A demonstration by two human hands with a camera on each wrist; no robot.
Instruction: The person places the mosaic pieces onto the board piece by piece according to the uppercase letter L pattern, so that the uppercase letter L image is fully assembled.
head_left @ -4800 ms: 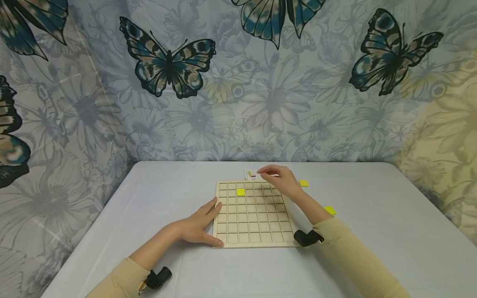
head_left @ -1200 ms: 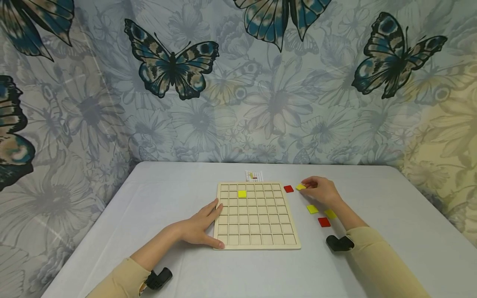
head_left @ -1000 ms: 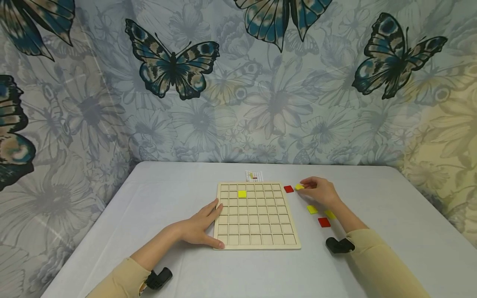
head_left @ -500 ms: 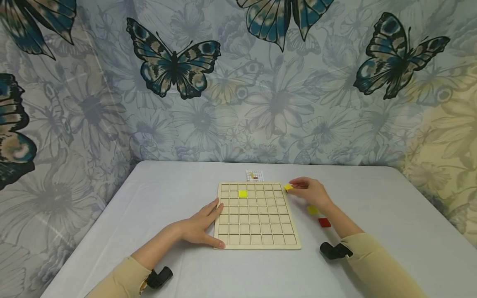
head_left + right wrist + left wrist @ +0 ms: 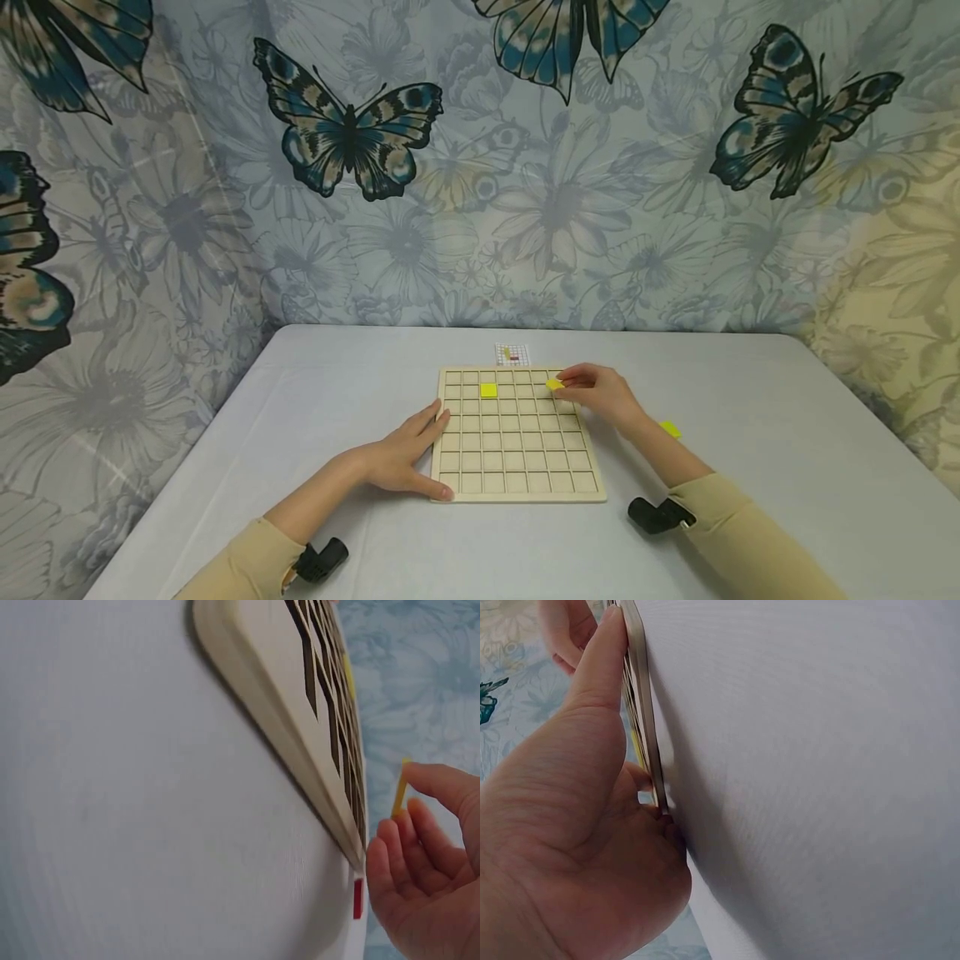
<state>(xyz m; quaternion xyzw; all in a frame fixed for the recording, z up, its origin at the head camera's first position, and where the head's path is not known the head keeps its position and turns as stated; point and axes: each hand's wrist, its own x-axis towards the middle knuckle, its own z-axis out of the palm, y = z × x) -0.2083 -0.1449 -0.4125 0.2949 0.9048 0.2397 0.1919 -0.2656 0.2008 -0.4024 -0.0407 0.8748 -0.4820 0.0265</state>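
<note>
A pale wooden grid board [image 5: 517, 437] lies on the white table, with one yellow square tile [image 5: 488, 390] set in a cell of its upper part. My left hand [image 5: 397, 454] rests along the board's left edge, fingers spread and thumb on the near left corner. Over the upper right of the board, my right hand [image 5: 603, 396] pinches a second yellow tile [image 5: 400, 791] between thumb and fingertips. In the right wrist view that tile is held edge-on, above the board. Behind the board lies a small printed grid card [image 5: 512, 355] with coloured cells.
Another yellow tile [image 5: 671, 429] lies right of the board, beside the right forearm. A red tile [image 5: 358, 898] shows past the board's corner in the right wrist view; the right arm covers other tiles. A butterfly-patterned cloth [image 5: 480, 208] hangs behind the table.
My right hand, first reaching near the card, went to the loose tiles on the right and now carries a yellow tile leftward over the board. The left hand stays on the board's edge.
</note>
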